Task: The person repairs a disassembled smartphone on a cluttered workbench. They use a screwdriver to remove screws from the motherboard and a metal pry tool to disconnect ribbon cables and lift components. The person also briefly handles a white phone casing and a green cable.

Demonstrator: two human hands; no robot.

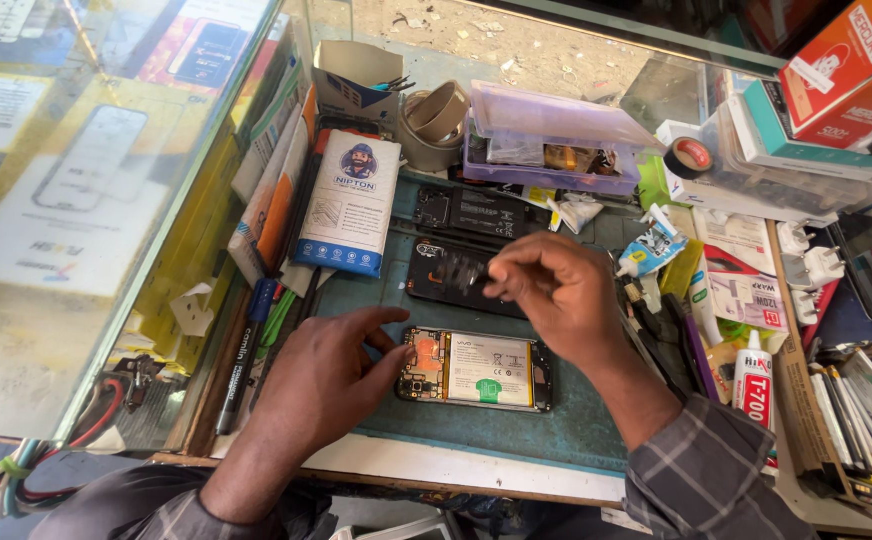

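An opened smartphone (476,370) lies back-up on a teal work mat (576,420), its white battery and circuit board exposed. My left hand (331,375) rests at the phone's left end, thumb touching the board area. Above the phone hovers my right hand (556,295), fingers pinched together on something small and thin that I cannot make out. Behind it lies a dark phone back panel (446,275), and farther back another black phone part (471,210).
A blue and white packet (351,200) stands left of the mat. Behind are tape rolls (436,120) and a purple plastic box (546,140). On the right lie glue tubes (753,385), chargers, boxes. A glass counter (76,200) runs along the left.
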